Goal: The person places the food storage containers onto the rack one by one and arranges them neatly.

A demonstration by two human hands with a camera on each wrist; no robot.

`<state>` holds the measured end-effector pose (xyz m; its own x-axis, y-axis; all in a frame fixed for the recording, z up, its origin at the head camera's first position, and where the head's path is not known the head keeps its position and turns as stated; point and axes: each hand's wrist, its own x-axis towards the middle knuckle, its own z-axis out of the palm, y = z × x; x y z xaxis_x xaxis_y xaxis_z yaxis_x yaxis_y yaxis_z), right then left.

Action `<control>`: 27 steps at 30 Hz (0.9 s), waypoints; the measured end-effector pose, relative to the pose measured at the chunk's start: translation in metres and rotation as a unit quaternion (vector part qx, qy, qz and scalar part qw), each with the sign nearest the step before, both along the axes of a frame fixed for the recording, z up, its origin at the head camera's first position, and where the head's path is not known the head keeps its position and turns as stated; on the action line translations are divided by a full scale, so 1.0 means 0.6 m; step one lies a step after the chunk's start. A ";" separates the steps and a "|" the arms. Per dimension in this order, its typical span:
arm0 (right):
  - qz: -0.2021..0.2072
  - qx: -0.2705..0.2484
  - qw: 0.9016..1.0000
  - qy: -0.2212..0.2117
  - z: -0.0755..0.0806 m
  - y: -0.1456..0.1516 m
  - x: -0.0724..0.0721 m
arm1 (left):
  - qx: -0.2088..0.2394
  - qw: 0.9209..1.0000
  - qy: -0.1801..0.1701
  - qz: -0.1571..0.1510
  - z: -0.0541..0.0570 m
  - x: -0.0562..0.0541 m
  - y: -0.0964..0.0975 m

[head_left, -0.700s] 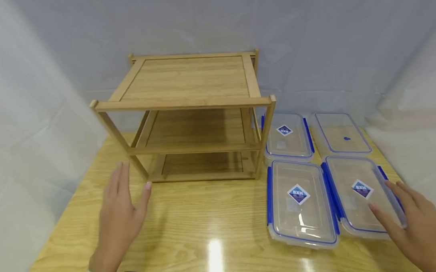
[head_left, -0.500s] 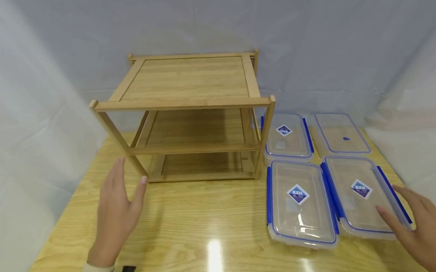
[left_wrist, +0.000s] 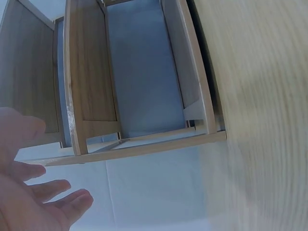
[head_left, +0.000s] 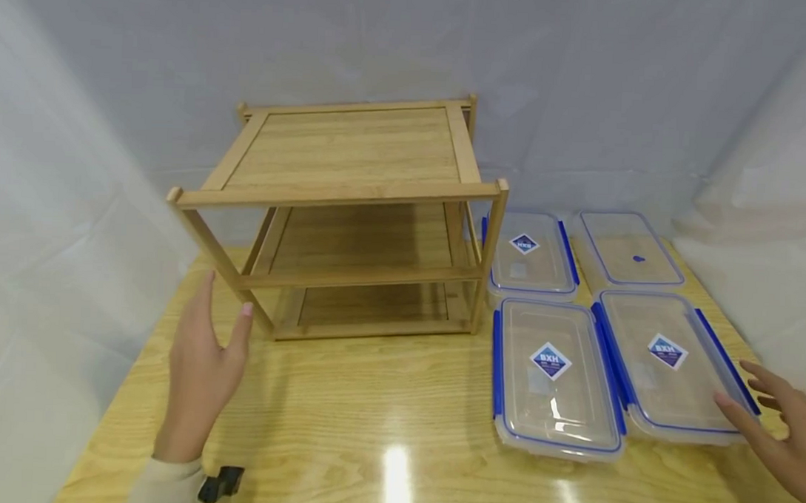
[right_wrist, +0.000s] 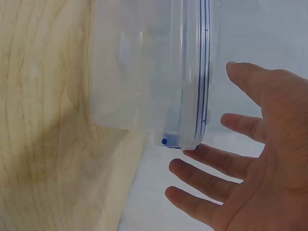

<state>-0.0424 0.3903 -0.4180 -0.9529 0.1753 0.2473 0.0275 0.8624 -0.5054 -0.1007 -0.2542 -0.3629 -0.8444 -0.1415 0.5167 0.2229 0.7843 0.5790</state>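
Left hand (head_left: 202,370) spread near rack (head_left: 352,191), right hand (head_left: 798,443) spread beside front-right box (head_left: 671,387), both unloaded. Box lies flat, probably for stability

The left hand (head_left: 202,374) has moved leftward and forward (more of its sleeve (head_left: 164,484) shows), while the right hand (head_left: 796,446) has shifted right, uncovering the front-right container's (head_left: 671,394) outer blue latch (head_left: 729,363).

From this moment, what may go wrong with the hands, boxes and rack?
The right hand, if it lifts the front right box, might drag the front left box too, as their blue clips lie close together. The left hand, near the rack, might bump it when moving forward.
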 end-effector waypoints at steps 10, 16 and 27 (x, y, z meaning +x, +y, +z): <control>0.016 -0.045 0.999 -0.024 -0.017 0.022 0.003 | 0.046 0.999 -0.024 0.009 0.009 -0.029 -0.010; 0.008 -0.045 0.998 -0.040 -0.021 0.024 0.002 | 0.062 0.998 -0.015 0.012 0.007 -0.048 -0.010; 0.019 -0.065 0.997 -0.038 -0.039 0.045 0.008 | 0.096 0.995 -0.006 0.040 0.010 -0.066 -0.009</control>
